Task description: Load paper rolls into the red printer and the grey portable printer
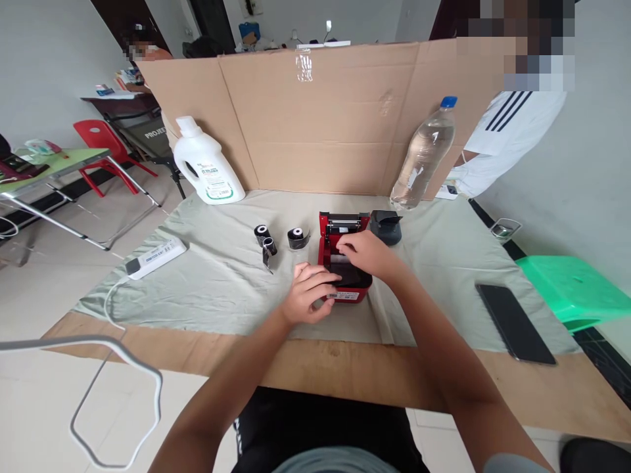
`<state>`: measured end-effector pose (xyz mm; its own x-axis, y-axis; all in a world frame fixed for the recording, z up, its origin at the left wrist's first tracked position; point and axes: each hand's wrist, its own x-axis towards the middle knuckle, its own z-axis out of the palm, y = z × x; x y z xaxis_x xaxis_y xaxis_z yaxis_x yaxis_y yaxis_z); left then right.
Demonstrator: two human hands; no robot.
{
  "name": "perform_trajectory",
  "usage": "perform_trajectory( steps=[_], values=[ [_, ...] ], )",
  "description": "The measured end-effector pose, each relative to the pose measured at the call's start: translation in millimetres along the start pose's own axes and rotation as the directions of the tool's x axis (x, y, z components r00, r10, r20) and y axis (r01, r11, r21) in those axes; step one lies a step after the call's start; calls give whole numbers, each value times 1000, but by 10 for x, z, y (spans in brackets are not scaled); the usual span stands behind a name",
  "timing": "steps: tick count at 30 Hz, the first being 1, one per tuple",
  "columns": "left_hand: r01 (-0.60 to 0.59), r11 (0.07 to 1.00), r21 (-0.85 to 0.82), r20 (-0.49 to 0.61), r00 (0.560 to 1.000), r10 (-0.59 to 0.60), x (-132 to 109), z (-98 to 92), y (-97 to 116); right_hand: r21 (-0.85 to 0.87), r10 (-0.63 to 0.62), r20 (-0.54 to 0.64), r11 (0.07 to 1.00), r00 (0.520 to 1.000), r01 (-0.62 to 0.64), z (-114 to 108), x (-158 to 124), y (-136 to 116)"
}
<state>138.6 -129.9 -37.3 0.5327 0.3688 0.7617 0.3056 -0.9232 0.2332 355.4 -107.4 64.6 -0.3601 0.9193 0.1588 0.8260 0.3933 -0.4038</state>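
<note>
A small red and black printer [348,293] stands on the cloth in front of me, its lid [344,223] raised at the back. My left hand [308,293] is at its front left corner, fingers over the edge and thumb near the front side. Above the opened body, my right hand [369,253] has its fingers bent together in a pinch; what they hold, if anything, is hidden. To the left lie a roll of black film [298,238] and two more dark rolls [263,235] close together, one with a loose end. A dark plastic cover [386,227] sits behind the right hand.
A cardboard screen [320,125] closes off the back, with a white jug [210,164] and a clear bottle [424,154] before it. A power strip [156,257] lies left, a phone [515,322] right. A green stool [574,282] and a person in white [517,125] are beyond the right edge.
</note>
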Motion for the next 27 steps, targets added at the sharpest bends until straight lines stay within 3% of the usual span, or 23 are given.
perform_trajectory(
  steps=[5,10,15,21,24,27],
  values=[
    [-39,998,-39,5,999,39,-1,-13,20,-327,100,234,945,967,-19,141,173,-172],
    [-38,999,-33,-27,999,38,1,-12,19,-439,223,308,896,925,-70,170,305,-278],
    [16,1000,-10,20,1000,-16,-13,-1,-2,-440,217,338,896,916,-50,197,356,-224],
    [31,992,-124,-114,992,-45,70,-60,46,-417,160,309,909,938,-18,91,193,-254],
    [142,976,-165,-234,956,-179,102,-88,27,-330,81,285,944,955,19,-41,41,-351],
    [289,933,-216,-314,884,-347,97,-89,-44,-166,-31,245,983,969,73,-138,-51,-499]
  ],
)
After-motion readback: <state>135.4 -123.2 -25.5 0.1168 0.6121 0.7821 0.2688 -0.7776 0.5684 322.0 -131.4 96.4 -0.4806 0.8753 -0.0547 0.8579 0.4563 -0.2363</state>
